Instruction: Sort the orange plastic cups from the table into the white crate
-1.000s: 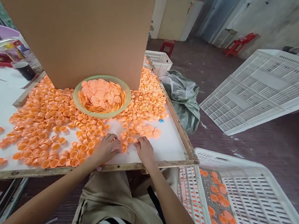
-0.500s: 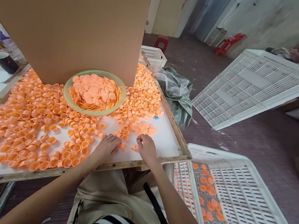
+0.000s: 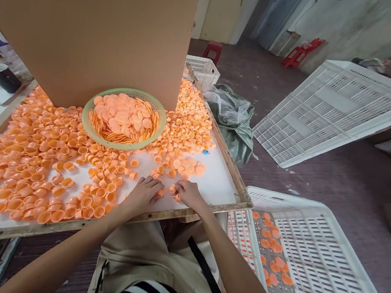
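Observation:
At the front edge of the white table, my left hand (image 3: pixel 143 196) curls its fingers round a small orange plastic cup (image 3: pixel 161 193), mostly covered by the fingertips. Close by on the right, my right hand (image 3: pixel 189 194) pinches another small orange piece (image 3: pixel 173 189); its exact shape is hidden. A few loose cups (image 3: pixel 158 172) lie just beyond my fingers. Behind the right hand is a small pile of flat orange discs (image 3: pixel 187 165). Many more orange cups (image 3: pixel 53 161) spread across the table to the left.
A green-rimmed basket (image 3: pixel 88 127) full of orange discs stands before a tall cardboard box (image 3: pixel 125 26). Wooden strips (image 3: pixel 229 163) border the table. At lower right sits a white crate (image 3: pixel 324 259) with orange discs inside. Another crate (image 3: pixel 315 114) and a green sack (image 3: pixel 234 137) are beyond.
My hands have come closer together, the left shifting right and the right slightly left. The orange pieces at my fingertips are now lifted and nearer each other.

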{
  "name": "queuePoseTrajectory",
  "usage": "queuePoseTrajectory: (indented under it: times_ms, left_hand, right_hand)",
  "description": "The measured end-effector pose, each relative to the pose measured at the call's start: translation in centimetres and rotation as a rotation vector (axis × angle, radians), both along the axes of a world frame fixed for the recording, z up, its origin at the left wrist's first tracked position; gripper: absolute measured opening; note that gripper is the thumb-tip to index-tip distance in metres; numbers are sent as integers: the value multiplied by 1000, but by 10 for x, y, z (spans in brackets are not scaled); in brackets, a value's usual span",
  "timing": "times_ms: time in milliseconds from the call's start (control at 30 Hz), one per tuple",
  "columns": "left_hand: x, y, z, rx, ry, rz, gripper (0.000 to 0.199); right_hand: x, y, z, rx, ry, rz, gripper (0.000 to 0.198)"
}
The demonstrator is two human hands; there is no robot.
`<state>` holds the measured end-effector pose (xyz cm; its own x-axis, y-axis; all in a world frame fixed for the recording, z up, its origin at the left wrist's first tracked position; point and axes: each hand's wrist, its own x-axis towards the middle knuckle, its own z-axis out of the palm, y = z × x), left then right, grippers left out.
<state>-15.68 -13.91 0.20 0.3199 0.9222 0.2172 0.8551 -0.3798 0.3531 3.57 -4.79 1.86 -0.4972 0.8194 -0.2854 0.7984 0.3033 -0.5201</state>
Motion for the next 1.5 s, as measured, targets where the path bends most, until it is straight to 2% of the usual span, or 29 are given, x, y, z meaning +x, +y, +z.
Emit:
queuePoseTrajectory:
  times_ms: [133, 233, 367, 433, 600, 700, 833, 900, 1000, 1100, 1267, 1400, 1500]
  left_hand:
    - [6, 6, 0, 0, 36, 8, 15]
    - [8, 9, 0, 24, 98, 43, 19]
    - [6, 10, 6, 42, 151, 66, 21]
    - [3, 8, 10, 60, 138, 106, 23]
    - [-6, -6, 15, 50, 40, 180, 28]
    - [-6, -9, 12, 3, -23, 172, 24]
    - [-2, -5, 6, -46, -220, 219, 20]
    - [-1, -4, 6, -90, -353, 219, 19]
    - [-3, -6, 10, -72, -476, 230, 21]
    - [-6, -11, 13, 10, -367, 219, 22]
    - [2, -23, 8, -42, -47, 110, 17]
    - [-1, -27, 2, -53, -35, 91, 19]
    - [-12, -25, 0, 10, -79, 129, 21]
  right_hand:
    - [4, 3, 1, 63, -132, -82, 25]
    - [4, 0, 5, 188, -90, -143, 18]
    - [-1, -13, 9, 380, 92, -18, 12]
    - [-6, -21, 8, 426, 139, 76, 12]
    - [-18, -34, 1, 452, 164, 255, 34]
    - [-24, -37, -1, 441, 165, 306, 36]
    - [-30, -39, -2, 399, 200, 328, 40]
    - [-30, -40, -4, 383, 217, 296, 35]
    - [-26, -40, -8, 407, 203, 231, 12]
    - [-22, -39, -10, 451, 188, 191, 8]
    - [-27, -39, -9, 508, 156, 264, 16]
    - [-30, -38, -13, 527, 101, 275, 14]
    - [-27, -35, -11, 494, 93, 247, 12]
